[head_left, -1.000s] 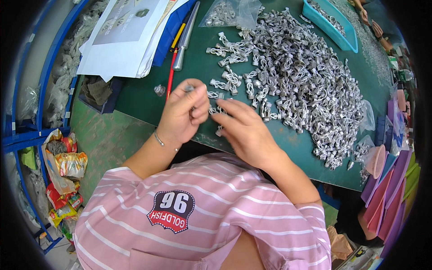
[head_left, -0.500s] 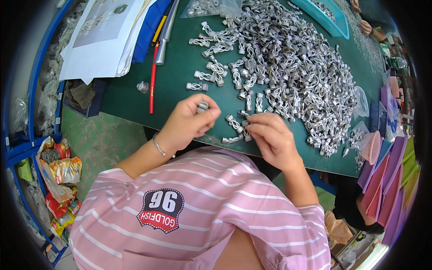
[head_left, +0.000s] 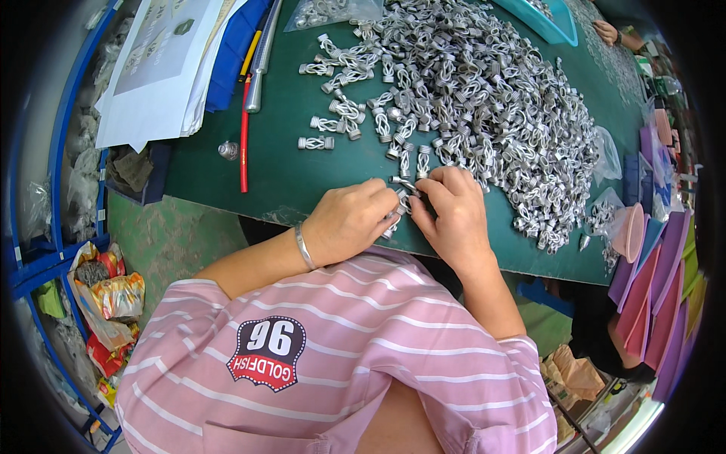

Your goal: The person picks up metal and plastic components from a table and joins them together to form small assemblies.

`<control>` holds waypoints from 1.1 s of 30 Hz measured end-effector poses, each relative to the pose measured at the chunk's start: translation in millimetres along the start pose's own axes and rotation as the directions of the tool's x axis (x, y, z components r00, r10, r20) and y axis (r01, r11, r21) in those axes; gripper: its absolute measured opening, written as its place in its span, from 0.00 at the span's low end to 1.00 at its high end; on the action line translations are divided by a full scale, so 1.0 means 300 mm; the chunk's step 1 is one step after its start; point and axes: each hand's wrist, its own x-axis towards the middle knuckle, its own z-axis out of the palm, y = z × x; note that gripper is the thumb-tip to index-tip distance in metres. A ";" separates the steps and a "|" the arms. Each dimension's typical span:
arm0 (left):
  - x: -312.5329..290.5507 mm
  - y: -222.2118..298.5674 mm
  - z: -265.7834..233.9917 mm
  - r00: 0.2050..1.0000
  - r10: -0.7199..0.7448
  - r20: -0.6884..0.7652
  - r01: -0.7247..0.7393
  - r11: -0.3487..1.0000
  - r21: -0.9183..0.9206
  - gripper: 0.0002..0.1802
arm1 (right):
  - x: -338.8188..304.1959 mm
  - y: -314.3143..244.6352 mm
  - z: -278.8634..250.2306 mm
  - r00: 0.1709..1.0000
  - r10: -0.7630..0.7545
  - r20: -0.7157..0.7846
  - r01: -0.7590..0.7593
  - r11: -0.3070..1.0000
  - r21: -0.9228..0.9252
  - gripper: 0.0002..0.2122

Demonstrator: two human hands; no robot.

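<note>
My left hand (head_left: 354, 222) and my right hand (head_left: 456, 212) come together near the table's front edge. Small silver metal fittings (head_left: 403, 195), with ribbed ends and twisted loops, lie between my fingertips. The left fingers are curled and closed at these pieces; what they pinch is mostly hidden behind them. On the right, thumb and forefinger close around the end of a fitting. Just beyond my hands a large heap of the same fittings (head_left: 484, 98) spreads over the green table (head_left: 287, 170). Several loose ones lie to its left, among them a single fitting (head_left: 315, 143).
Left on the table are papers (head_left: 144, 91), a blue tray (head_left: 231, 64), a red pencil (head_left: 244, 144), a metal rod (head_left: 258, 76) and a clear small object (head_left: 228, 150). A turquoise bin (head_left: 556, 30) stands at the back. Another person's hand (head_left: 606, 32) shows far right, above coloured bins (head_left: 643, 287).
My left hand has moved right and down to meet the right hand at the loose fittings; the piece seen in its fingers before is now hidden. The whole view has shifted slightly.
</note>
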 end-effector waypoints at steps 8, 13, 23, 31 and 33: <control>0.026 0.014 -0.035 0.926 -0.374 0.040 0.335 0.771 -0.542 0.12 | -0.027 -0.017 -0.026 0.966 0.203 -0.161 -0.119 0.899 0.422 0.08; 0.022 0.019 -0.057 0.929 -0.363 0.077 0.333 0.725 -0.603 0.14 | -0.047 -0.027 0.006 0.945 0.318 -0.074 -0.136 0.590 0.796 0.10; 0.025 0.028 -0.045 0.989 -0.095 -0.110 0.008 0.790 -0.613 0.12 | -0.084 -0.003 0.059 0.947 0.281 0.156 -0.188 0.089 0.978 0.08; 0.018 0.030 -0.041 0.831 -0.468 0.301 0.414 0.159 -0.896 0.12 | -0.071 -0.053 0.047 0.934 0.303 -0.189 0.043 0.429 0.902 0.22; 0.023 0.035 -0.039 0.807 -0.465 0.365 0.451 0.087 -0.888 0.13 | -0.053 -0.067 0.045 0.942 0.249 -0.224 0.083 0.475 0.876 0.22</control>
